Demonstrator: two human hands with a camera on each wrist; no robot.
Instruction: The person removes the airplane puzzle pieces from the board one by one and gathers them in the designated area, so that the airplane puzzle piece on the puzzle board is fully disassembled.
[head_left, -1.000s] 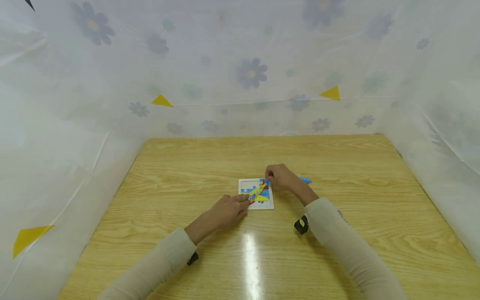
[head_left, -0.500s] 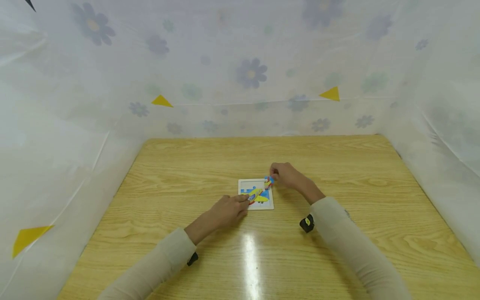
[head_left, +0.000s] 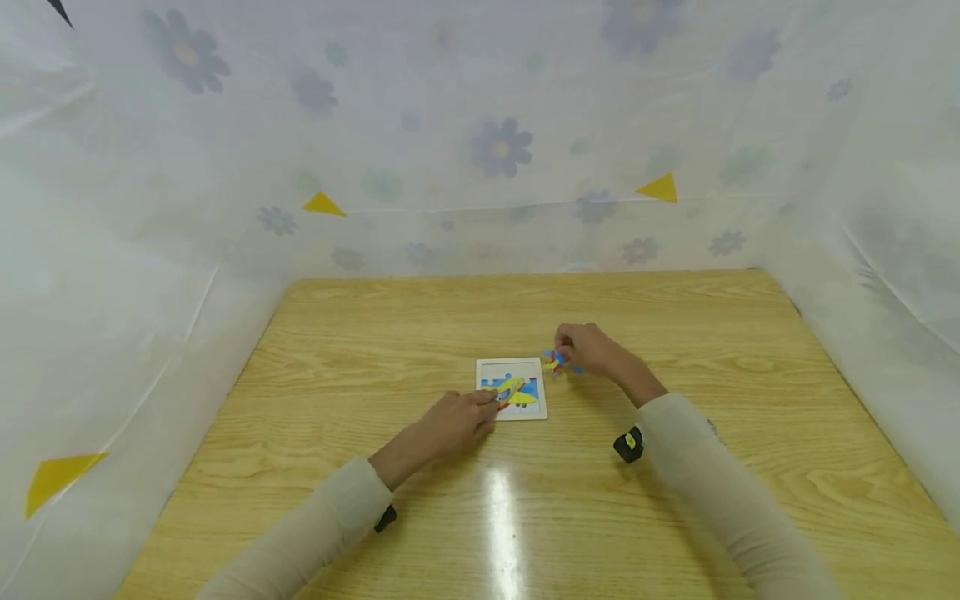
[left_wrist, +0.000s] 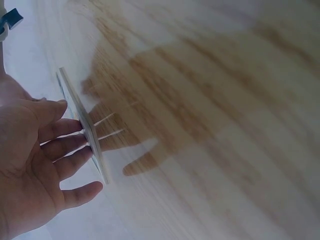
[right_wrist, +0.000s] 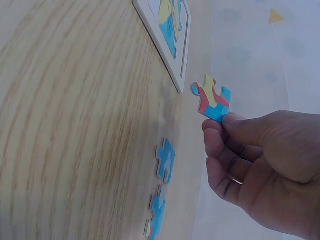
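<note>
Left hand (head_left: 456,418): straightish fingers touch square, white-framed airplane puzzle (head_left: 495,369) at eight o'clock.
Right hand (head_left: 590,347): pinches blue-red-yellow jigsaw piece (right_wrist: 213,101) at puzzle's two o'clock.

In the head view, you have a wooden table (head_left: 337,333) across the middle and lower part, light brown with visible grain. At the bottom centre, you can notice a white reflection (head_left: 502,533), long and narrow. A whitish sheet (head_left: 442,92) fills the top of the frame, with pale purple flowers (head_left: 504,148) printed on it, and similar sheeting covers both sides. You find one yellow triangle (head_left: 324,204) left of the upper centre, a second triangle (head_left: 662,188) at the upper right, and a yellow patch (head_left: 63,479) at the lower left. A small black piece (head_left: 60,12) sits in the upper left corner.
</note>
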